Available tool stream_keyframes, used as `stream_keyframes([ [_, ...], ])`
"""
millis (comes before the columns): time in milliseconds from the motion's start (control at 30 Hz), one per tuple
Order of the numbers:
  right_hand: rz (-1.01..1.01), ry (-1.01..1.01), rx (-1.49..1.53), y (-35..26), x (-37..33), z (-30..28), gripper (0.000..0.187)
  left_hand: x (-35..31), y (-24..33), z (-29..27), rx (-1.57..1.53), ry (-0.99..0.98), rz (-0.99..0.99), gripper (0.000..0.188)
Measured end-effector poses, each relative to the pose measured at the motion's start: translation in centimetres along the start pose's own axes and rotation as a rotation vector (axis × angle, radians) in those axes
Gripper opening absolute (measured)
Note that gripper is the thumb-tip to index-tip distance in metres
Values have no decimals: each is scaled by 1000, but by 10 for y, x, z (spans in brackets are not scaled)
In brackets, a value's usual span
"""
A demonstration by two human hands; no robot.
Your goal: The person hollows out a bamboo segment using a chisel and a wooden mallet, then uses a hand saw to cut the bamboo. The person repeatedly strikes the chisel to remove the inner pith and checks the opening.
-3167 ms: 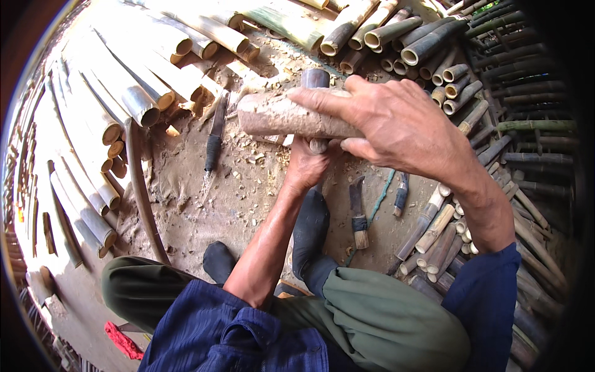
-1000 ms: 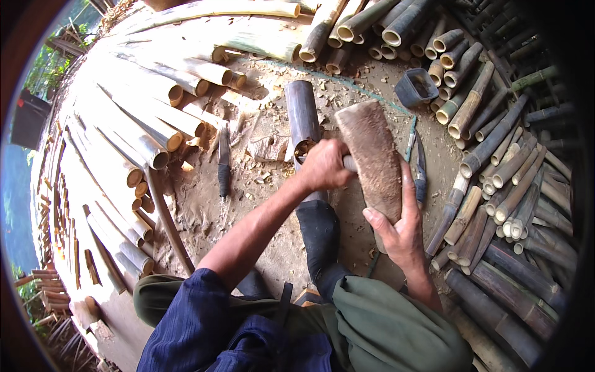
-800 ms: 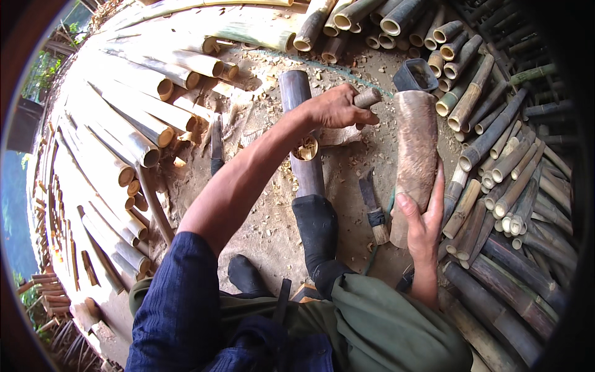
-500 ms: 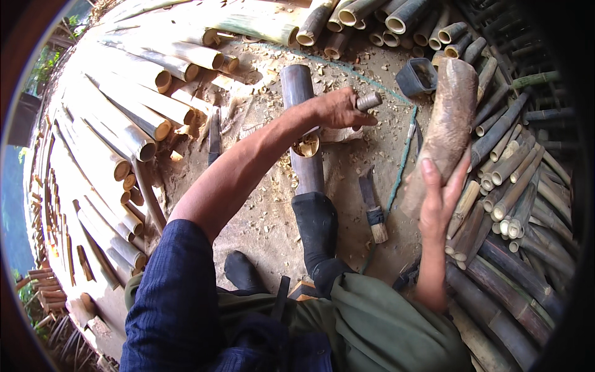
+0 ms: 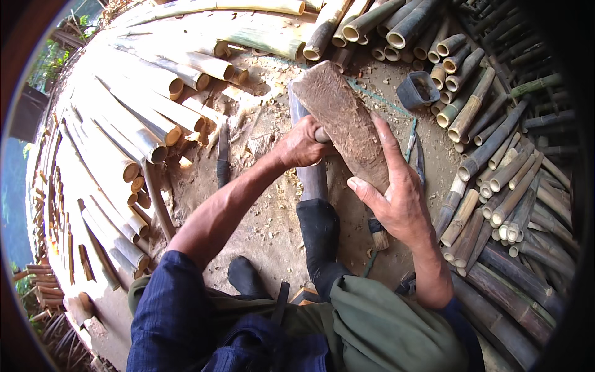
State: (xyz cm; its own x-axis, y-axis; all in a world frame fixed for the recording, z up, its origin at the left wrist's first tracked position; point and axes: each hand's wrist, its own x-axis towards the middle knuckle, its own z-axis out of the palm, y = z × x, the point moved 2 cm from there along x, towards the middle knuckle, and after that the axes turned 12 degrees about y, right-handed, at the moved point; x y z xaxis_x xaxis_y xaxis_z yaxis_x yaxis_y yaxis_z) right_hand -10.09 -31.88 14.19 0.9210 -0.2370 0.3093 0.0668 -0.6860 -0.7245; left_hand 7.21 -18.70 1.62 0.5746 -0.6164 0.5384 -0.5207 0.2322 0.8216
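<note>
My left hand (image 5: 302, 146) is closed round the short handle (image 5: 322, 134) of a chisel-like tool; its blade is hidden. My right hand (image 5: 401, 197) grips the lower end of a thick, rough brown wooden club (image 5: 338, 111), thumb on one side and fingers on the other. The club lies over the handle's end, seemingly against it. Below both hands, a dark bamboo pole (image 5: 312, 181) runs away from me on the ground. My black-socked foot (image 5: 317, 226) rests on its near end. The cut-out hollow seen earlier in the pole is now covered by my left hand.
Cut bamboo poles (image 5: 133, 133) are stacked on the left, with more (image 5: 471, 229) at right and far. A dark plastic tub (image 5: 418, 91) stands at far right. One knife (image 5: 223, 155) lies left of the pole; another tool's pale handle (image 5: 378, 234) shows right. Wood chips litter the ground.
The club has swung left and inward from the right side to the tool's handle. My left hand has moved slightly left and nearer, covering the hollow in the pole.
</note>
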Motion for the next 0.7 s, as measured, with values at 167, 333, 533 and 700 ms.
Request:
stream_keyframes([
  [167,185,148,39,24,-43,11,92,-31,-4,-79,-243,1080,-748,23],
  [333,657,154,184,132,-128,27,71,-136,-14,-159,775,631,-1255,45],
  [533,369,266,-332,238,-89,18,88,-292,-62,-209,1283,599,-1337,44],
  [700,632,-117,-762,235,-57,15,89,-282,-40,-182,1321,657,-1300,50],
])
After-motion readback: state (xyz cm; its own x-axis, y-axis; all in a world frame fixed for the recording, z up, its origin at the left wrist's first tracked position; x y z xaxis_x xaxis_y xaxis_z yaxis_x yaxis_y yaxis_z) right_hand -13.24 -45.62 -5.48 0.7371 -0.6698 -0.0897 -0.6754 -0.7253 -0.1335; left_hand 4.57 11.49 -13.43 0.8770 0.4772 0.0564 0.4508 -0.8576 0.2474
